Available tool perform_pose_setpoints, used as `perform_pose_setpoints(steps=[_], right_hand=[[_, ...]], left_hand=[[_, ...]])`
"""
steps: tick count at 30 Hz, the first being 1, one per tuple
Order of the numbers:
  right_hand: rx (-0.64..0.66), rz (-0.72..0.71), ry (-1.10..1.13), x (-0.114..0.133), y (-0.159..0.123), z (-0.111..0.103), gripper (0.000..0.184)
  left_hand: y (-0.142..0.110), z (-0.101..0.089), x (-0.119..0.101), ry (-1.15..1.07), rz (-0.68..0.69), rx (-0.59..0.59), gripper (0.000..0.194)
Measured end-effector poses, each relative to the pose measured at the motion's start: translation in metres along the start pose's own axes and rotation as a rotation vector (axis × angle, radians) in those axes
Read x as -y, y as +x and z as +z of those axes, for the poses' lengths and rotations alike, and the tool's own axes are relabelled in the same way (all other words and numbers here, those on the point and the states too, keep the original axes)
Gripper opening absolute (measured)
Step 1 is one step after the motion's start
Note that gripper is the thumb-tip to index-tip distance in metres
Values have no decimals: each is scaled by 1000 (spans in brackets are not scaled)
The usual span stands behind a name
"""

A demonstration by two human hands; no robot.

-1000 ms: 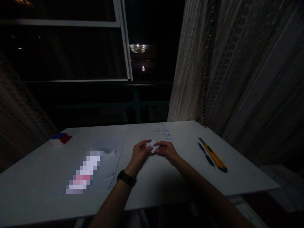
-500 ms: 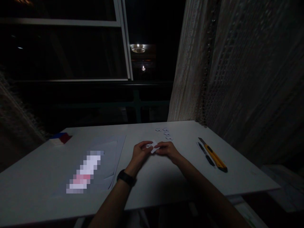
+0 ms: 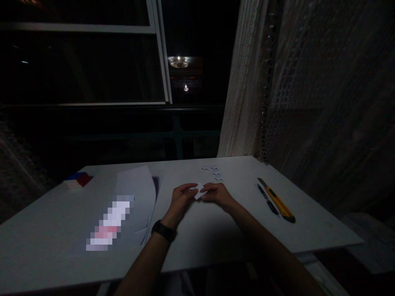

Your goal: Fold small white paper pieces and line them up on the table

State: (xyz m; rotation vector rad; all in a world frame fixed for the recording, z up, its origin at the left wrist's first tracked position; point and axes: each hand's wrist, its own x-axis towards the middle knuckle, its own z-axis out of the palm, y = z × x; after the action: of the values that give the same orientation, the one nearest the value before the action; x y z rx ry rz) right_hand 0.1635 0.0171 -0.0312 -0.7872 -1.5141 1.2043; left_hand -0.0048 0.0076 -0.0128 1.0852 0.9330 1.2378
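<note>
**A Two-Sided Pinch, and Light Pressure Is the Winning Play**

The white table (image 3: 308, 232) gives a broad, dim field, and the person's shadow falls right along its near side; tilting the work towards better light would help. Over on the left, loose sheets (image 3: 140, 209), the far end of one seemingly bowing up: worth weighting down, I'd say.

To the middle, and it's the left hand (image 3: 181, 198) against the right hand (image 3: 220, 197), both narrowed to a pinch, both holding the same thing! Good form: close together, near the tabletop, each steadying the other.

Out on the right lies the yellow cutter (image 3: 280, 203), blade bared towards the window, so elbows and sleeves should give it room. The dark pen (image 3: 271, 206) lies just beside it, well apart from the hands.

And here's the star, the small white piece (image 3: 198, 195), caught between the two sets of fingers, its details too small to read. Grip it by the edges, press evenly, no tugging, or it could crease. Beyond it, four smaller pieces (image 3: 217, 174) sit clustered; keep knuckles off those.
</note>
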Motion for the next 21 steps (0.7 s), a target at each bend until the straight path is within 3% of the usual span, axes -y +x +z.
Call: perform_pose_setpoints(steps=[6,12,21], right_hand=[[-39,3,-36,2,0,3,24],[-26,71,23,4,-1,5,35],[-94,71,-6,7,0,8,31]], left_hand=[[-2,0,-1,0,-9,30,38],[-2,1,-2,-48,-42,34,38],[-3,2,-3,-45,-46,35,39]])
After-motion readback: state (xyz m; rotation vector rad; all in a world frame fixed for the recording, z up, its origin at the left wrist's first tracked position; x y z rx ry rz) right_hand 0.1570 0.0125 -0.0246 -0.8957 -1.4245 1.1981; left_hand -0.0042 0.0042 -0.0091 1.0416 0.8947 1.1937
